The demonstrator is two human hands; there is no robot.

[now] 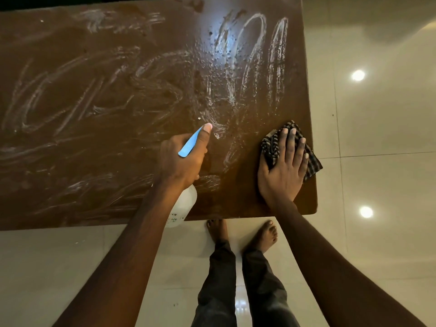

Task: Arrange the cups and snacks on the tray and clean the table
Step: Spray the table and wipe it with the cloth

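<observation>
Streaks of whitish, soapy wet loop and curl over the smooth brown counter, with beaded droplets toward its far right part. The left hand is curled round a spray bottle. The bottle's translucent white body hangs below the wrist over the near edge, and a straight finger lies along its flat blue top piece. The right hand lies flat, fingers straight and slightly spread, pressing a crumpled dark-and-pale checked cloth onto the counter near its right edge. The two hands are apart, with the bottle left of the cloth. Glossy cream floor tiles lie beyond.
</observation>
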